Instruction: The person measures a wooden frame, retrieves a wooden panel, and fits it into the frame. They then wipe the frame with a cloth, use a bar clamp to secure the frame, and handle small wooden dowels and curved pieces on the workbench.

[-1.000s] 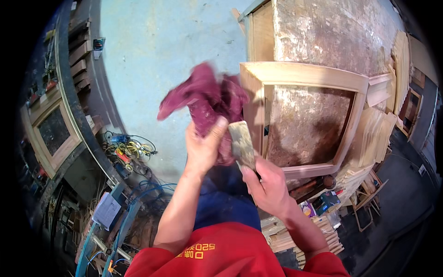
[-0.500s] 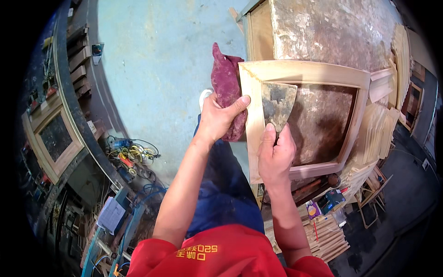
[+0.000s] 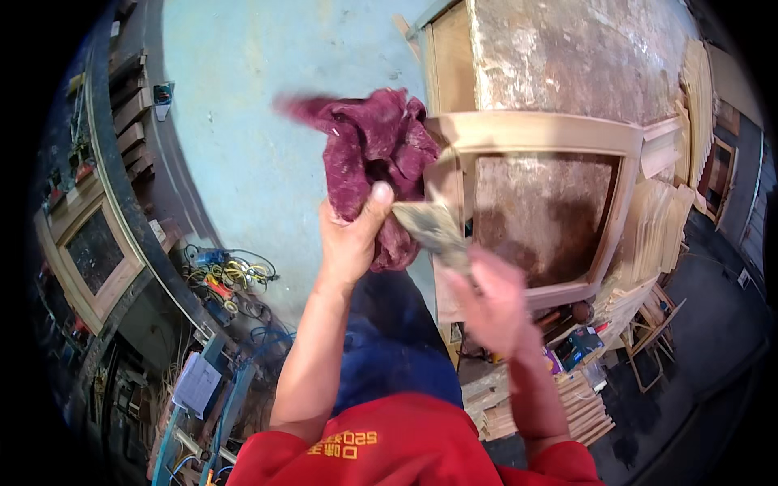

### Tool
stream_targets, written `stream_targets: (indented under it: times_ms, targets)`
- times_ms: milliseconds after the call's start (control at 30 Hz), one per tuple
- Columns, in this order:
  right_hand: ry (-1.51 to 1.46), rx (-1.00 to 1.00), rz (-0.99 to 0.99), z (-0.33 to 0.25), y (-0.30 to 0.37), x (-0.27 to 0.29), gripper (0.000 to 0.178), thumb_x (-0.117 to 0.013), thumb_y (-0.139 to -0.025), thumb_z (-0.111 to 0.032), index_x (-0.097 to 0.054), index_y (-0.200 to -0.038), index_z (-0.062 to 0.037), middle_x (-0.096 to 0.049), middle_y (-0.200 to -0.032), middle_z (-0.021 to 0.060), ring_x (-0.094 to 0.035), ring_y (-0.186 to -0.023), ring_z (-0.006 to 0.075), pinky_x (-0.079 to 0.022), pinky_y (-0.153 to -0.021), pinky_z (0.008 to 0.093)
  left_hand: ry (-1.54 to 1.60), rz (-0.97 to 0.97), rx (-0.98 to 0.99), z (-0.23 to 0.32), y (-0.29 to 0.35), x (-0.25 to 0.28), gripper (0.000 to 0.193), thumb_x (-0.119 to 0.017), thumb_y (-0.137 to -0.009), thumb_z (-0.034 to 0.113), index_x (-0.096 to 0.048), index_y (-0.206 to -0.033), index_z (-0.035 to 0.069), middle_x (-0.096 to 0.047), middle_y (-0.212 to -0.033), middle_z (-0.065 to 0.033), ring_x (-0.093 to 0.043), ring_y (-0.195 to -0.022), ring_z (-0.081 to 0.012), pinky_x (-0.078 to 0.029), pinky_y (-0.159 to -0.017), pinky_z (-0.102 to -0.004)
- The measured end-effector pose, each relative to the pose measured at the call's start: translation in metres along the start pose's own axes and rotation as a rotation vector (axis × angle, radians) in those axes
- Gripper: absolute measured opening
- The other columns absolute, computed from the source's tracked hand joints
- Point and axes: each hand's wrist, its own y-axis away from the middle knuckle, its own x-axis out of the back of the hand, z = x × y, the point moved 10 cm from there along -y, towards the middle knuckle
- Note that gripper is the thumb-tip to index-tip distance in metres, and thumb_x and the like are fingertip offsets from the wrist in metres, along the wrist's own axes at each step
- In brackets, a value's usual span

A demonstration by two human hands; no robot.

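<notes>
A bunched maroon cloth [image 3: 365,134] is gripped in my left hand [image 3: 350,239], its thumb pointing up and one loose end of the cloth smeared by motion. My right hand [image 3: 490,304], blurred, holds a putty knife [image 3: 433,231] with a wide, stained blade. The blade's edge is close beside the cloth and my left thumb; I cannot tell whether it touches. To the right of the cloth lies a pale wooden frame [image 3: 551,132] with a curved top rail, resting on a worn bench. Cloth and knife partly cover its left side.
The bench [image 3: 583,53] has a scuffed, paint-marked top. Stacked wooden strips [image 3: 648,231] stand along its right side. At the left, another wooden frame [image 3: 126,279] lies on a dark bench. Tangled cables and power tools [image 3: 231,271] lie on the floor.
My left hand has moved left off the frame, and the cloth has swung and spread out. The putty knife has left the frame's corner and come left toward the cloth, tilting.
</notes>
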Motion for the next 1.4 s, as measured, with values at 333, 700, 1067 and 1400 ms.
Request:
stream_targets:
  times_ms: [333, 700, 1067, 1400]
  targets:
    - [0.965, 0.416, -0.107, -0.005, -0.077, 0.086, 0.026, -0.066, -0.079, -0.001, -0.069, -0.103, -0.0083, -0.058, -0.085, 0.0084, -0.062, -0.079, 0.0279, -0.049, -0.069, 0.0388, -0.053, -0.120, 0.223, -0.059, -0.013, -0.030, 0.039, -0.084, -0.091, 0.022, -0.070, -0.119, -0.002, -0.076, -0.110, -0.0065, -0.068, -0.098, -0.0122, -0.054, -0.089, -0.0306]
    - [0.883, 0.473, -0.111, -0.018, -0.091, 0.092, 0.026, -0.063, -0.078, 0.000, -0.067, -0.103, -0.0077, -0.056, -0.085, 0.0086, -0.062, -0.080, 0.0293, -0.049, -0.069, 0.0405, -0.080, -0.133, 0.269, -0.061, -0.014, -0.029, 0.041, -0.085, -0.090, 0.022, -0.069, -0.120, -0.002, -0.075, -0.110, -0.0064, -0.068, -0.099, -0.0121, -0.055, -0.089, -0.0313]
    - [0.836, 0.431, 0.159, -0.029, -0.093, 0.102, 0.012, -0.063, -0.090, -0.005, -0.066, -0.102, -0.0059, -0.059, -0.086, 0.0092, -0.061, -0.072, 0.0270, -0.048, -0.063, 0.0390, -0.157, -0.168, 0.301, -0.060, -0.015, -0.030, 0.040, -0.083, -0.091, 0.021, -0.068, -0.120, -0.002, -0.075, -0.111, -0.0070, -0.068, -0.097, -0.0129, -0.055, -0.090, -0.0317]
    - [0.405, 0.055, -0.020, 0.067, 0.078, 0.070, 0.012, -0.070, -0.092, -0.004, -0.069, -0.104, -0.0018, -0.068, -0.098, 0.0151, -0.068, -0.084, 0.0369, -0.055, -0.072, 0.0395, -0.103, -0.029, 0.289, -0.080, 0.057, 0.035, 0.027, -0.078, -0.094, 0.020, -0.072, -0.109, -0.002, -0.074, -0.097, -0.0059, -0.068, -0.083, -0.0137, -0.056, -0.077, -0.0313]
